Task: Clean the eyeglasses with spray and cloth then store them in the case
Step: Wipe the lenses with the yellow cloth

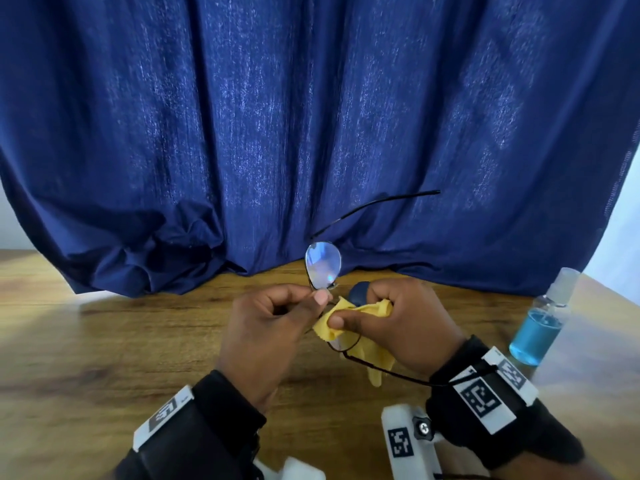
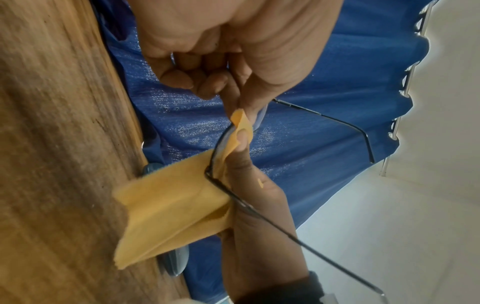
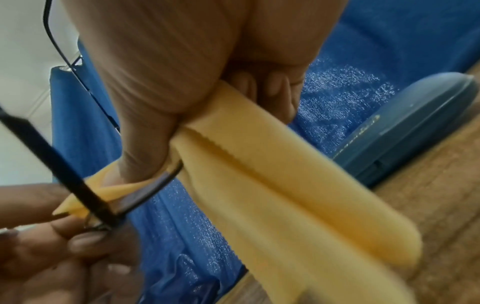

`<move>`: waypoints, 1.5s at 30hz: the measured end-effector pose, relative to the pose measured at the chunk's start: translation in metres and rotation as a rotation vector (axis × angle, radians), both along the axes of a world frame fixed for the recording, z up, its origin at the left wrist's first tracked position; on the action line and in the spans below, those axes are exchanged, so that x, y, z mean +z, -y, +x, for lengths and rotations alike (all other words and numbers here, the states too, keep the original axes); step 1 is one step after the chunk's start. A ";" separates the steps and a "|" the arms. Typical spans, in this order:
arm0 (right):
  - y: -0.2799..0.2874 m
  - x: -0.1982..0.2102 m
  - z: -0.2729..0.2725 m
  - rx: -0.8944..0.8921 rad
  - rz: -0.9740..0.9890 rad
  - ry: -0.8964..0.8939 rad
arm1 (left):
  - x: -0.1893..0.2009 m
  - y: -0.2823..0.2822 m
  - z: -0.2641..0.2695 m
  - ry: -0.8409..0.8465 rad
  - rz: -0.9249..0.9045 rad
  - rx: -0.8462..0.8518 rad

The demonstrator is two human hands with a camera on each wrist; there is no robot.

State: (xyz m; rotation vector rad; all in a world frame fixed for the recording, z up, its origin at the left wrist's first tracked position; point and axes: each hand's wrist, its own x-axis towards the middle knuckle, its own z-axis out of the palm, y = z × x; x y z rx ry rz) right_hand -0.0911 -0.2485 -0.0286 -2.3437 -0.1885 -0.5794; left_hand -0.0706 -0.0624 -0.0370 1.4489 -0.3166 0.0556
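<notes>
Left hand [image 1: 273, 327] pinched eyeglasses [image 1: 323, 265] steady at the bridge; right hand [image 1: 391, 323] gripped yellow cloth [image 1: 346, 317] around one lens, probably wiping.

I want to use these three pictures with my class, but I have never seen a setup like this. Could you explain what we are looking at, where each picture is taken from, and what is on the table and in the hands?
No machine here: a person works with bare hands, wearing cameras. The wide picture comes from a head camera looking down; the other two come from cameras strapped to each wrist, looking along the fingers.

The left hand pinches the eyeglasses near the bridge, arms unfolded. The right hand has a grip on a yellow cloth wrapped around one lens; the other lens is bare.

On the wooden table stand a spray bottle of blue liquid and, lying behind the hands, a closed blue case. A blue curtain hangs behind. The black wrist bands with square patterned tags belong to the recording gear.
</notes>
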 end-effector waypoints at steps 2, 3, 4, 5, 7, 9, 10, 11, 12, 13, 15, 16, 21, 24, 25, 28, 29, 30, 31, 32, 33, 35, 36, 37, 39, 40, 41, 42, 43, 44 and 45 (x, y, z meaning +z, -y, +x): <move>0.007 0.001 0.001 0.000 -0.022 -0.046 | 0.001 -0.002 0.003 0.005 0.008 0.033; 0.011 0.002 0.002 -0.021 -0.037 -0.053 | 0.001 -0.003 0.006 0.004 0.004 0.047; 0.014 0.003 0.003 -0.044 -0.043 -0.044 | 0.001 -0.004 0.007 0.002 0.001 0.049; 0.013 0.003 0.003 -0.060 -0.038 -0.027 | 0.001 -0.004 0.007 0.003 0.008 0.041; 0.006 0.002 0.001 -0.044 -0.005 0.009 | -0.001 0.000 0.002 0.008 0.032 0.004; 0.001 0.000 -0.001 0.003 0.021 0.007 | -0.001 0.002 -0.002 0.008 0.037 -0.014; 0.002 0.000 0.000 0.015 0.016 -0.014 | -0.001 0.001 -0.001 0.006 0.028 -0.008; 0.005 0.001 0.000 0.014 0.001 -0.042 | 0.000 -0.001 0.002 0.006 0.017 0.006; 0.009 0.002 0.001 0.002 -0.021 -0.064 | 0.001 -0.003 0.005 0.008 0.009 0.022; 0.011 0.002 0.002 -0.014 -0.043 -0.071 | 0.002 -0.005 0.007 0.012 0.005 0.034; 0.009 0.002 0.002 -0.030 -0.040 -0.045 | 0.002 -0.004 0.005 0.023 0.024 0.023; 0.005 0.001 0.001 -0.017 -0.018 -0.023 | 0.001 -0.001 0.002 0.029 0.041 0.003; 0.006 0.002 0.000 0.038 -0.020 -0.042 | 0.002 -0.004 0.005 0.054 0.032 0.018; 0.009 0.001 0.001 0.007 -0.045 -0.056 | 0.004 -0.007 0.006 0.071 0.044 0.036; 0.006 0.000 0.000 0.019 -0.044 -0.048 | 0.004 -0.004 0.004 0.076 0.072 0.025; 0.003 -0.005 0.001 0.049 -0.031 -0.040 | 0.002 -0.001 -0.001 0.092 0.112 0.024; 0.005 -0.005 0.002 0.035 -0.031 -0.039 | 0.002 -0.002 0.001 0.094 0.095 0.029; 0.008 -0.005 0.004 0.014 -0.033 -0.035 | 0.005 -0.004 0.003 0.093 0.073 0.037; 0.011 -0.004 0.005 -0.005 -0.038 -0.037 | 0.006 -0.006 0.005 0.086 0.050 0.046; 0.013 -0.003 0.006 -0.016 -0.040 -0.033 | 0.008 -0.008 0.006 0.081 0.029 0.048; 0.014 -0.003 0.006 -0.025 -0.040 -0.030 | 0.009 -0.009 0.006 0.076 0.023 0.047; 0.018 -0.004 0.007 -0.063 -0.046 -0.047 | 0.010 -0.010 0.006 0.095 0.046 0.060; 0.022 -0.005 0.009 -0.106 -0.055 -0.065 | 0.011 -0.011 0.006 0.115 0.063 0.080; 0.027 -0.005 0.009 -0.165 -0.052 -0.084 | 0.013 -0.014 0.007 0.144 0.071 0.106; 0.035 -0.005 0.011 -0.248 0.022 -0.092 | 0.018 -0.020 0.010 0.191 0.060 0.145; 0.039 -0.005 0.013 -0.262 0.067 -0.077 | 0.021 -0.023 0.012 0.206 0.042 0.159; 0.039 -0.005 0.013 -0.263 0.103 -0.050 | 0.022 -0.027 0.014 0.223 0.014 0.182; 0.040 -0.004 0.013 -0.255 0.111 -0.033 | 0.024 -0.030 0.017 0.244 -0.018 0.215; 0.039 -0.005 0.014 -0.244 0.099 -0.025 | 0.026 -0.034 0.019 0.272 -0.037 0.254; 0.038 -0.007 0.015 -0.223 0.075 -0.040 | 0.028 -0.038 0.021 0.314 -0.037 0.290; 0.036 -0.007 0.014 -0.203 0.059 -0.052 | 0.031 -0.042 0.022 0.376 -0.011 0.320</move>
